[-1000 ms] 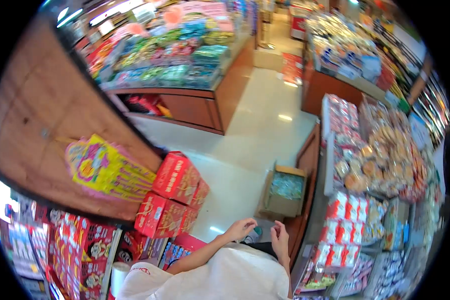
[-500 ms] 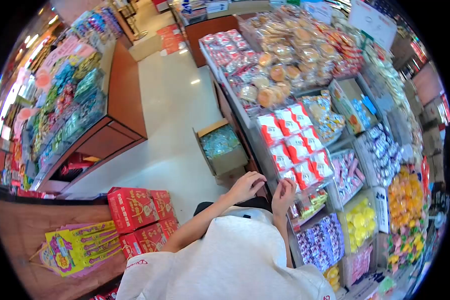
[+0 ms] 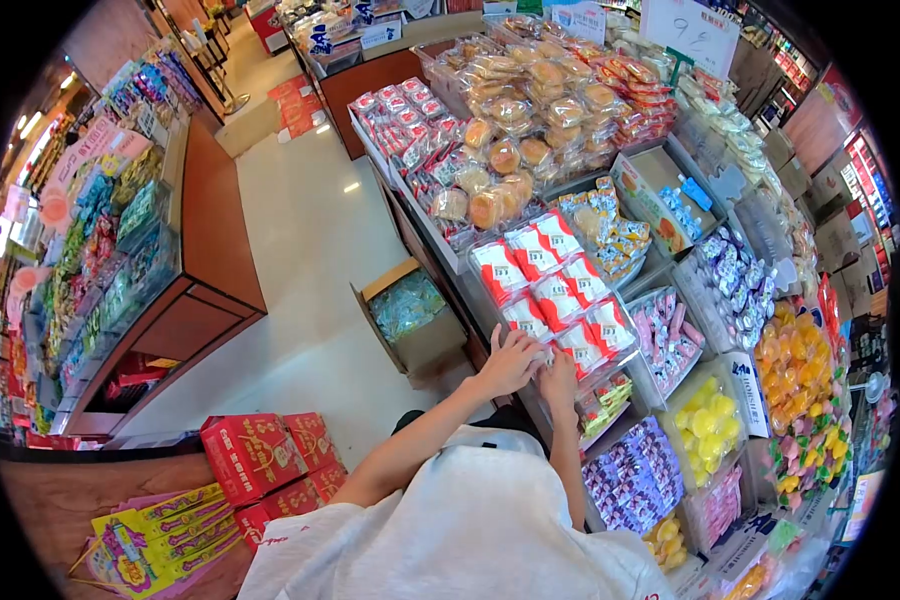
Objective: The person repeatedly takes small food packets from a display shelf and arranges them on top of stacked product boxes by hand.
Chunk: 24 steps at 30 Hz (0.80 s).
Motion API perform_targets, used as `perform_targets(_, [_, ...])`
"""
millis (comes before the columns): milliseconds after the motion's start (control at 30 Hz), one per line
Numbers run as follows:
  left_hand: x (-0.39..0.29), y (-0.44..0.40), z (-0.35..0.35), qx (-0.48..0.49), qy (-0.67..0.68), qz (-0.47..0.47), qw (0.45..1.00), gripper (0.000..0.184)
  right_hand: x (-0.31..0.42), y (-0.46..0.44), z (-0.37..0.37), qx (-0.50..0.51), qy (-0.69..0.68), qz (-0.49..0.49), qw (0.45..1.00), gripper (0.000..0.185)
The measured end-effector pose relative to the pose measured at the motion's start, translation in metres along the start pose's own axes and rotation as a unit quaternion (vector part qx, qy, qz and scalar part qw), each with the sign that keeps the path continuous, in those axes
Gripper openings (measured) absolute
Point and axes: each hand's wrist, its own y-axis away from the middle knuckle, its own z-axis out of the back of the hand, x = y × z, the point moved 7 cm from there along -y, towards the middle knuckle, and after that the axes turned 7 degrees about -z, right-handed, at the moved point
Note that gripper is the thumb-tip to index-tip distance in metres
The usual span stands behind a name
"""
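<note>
Both my hands are together at the near left corner of a clear tray (image 3: 595,383) stacked with flat red-and-white packets (image 3: 553,297). My left hand (image 3: 513,360) reaches over the tray's edge, its fingers bent down onto the corner packet. Beside it on the right, my right hand (image 3: 558,380) has its fingers pressed together against the same packet. The hands hide most of that packet, leaving only a small pale part between them. In the left part of the tray, the other packets lie in neat rows.
Round wrapped cakes (image 3: 505,155) lie behind the tray. To the right are pink-wrapped sweets (image 3: 665,345), yellow jellies (image 3: 708,425) and purple packets (image 3: 630,475). An open carton (image 3: 425,340) stands on the floor at left, near red boxes (image 3: 255,460). Another display counter (image 3: 215,230) is across the aisle.
My hands have moved forward from just short of the tray, come closer together and closed on the corner packet. The view has shifted, so the display appears further left.
</note>
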Motion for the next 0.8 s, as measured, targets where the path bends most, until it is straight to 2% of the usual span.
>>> perform_targets(67, [0.005,-0.005,-0.008,-0.001,-0.032,0.004,0.999,0.033,-0.001,-0.002,0.001,0.025,0.030,-0.046,0.998,0.053])
perform_targets(167, [0.000,-0.007,-0.014,-0.001,-0.044,0.019,0.999,0.033,-0.005,-0.005,-0.001,0.004,0.050,-0.053,0.997,0.055])
perform_targets(367, [0.005,-0.010,-0.014,0.001,-0.032,0.020,0.999,0.040,0.000,-0.010,0.008,0.040,0.083,-0.059,0.994,0.041])
perform_targets(500, [0.006,-0.013,-0.016,-0.006,-0.024,0.016,1.000,0.047,0.014,-0.001,0.024,-0.043,-0.014,0.018,0.999,0.029])
perform_targets(600, [0.009,-0.014,-0.021,0.024,-0.001,0.028,0.999,0.048,0.023,0.001,0.035,-0.113,-0.004,0.099,0.989,0.022])
perform_targets(733, [0.012,-0.013,-0.023,-0.003,0.036,0.004,0.999,0.035,0.035,0.008,0.050,-0.136,-0.054,0.129,0.981,0.019])
perform_targets(767, [0.010,-0.014,-0.021,0.003,0.030,0.004,1.000,0.029,0.033,0.011,0.051,-0.191,-0.031,0.157,0.968,0.018])
perform_targets(800, [0.011,-0.016,-0.022,0.013,0.058,0.008,0.998,0.028,0.029,0.011,0.051,-0.175,-0.043,0.149,0.972,0.018])
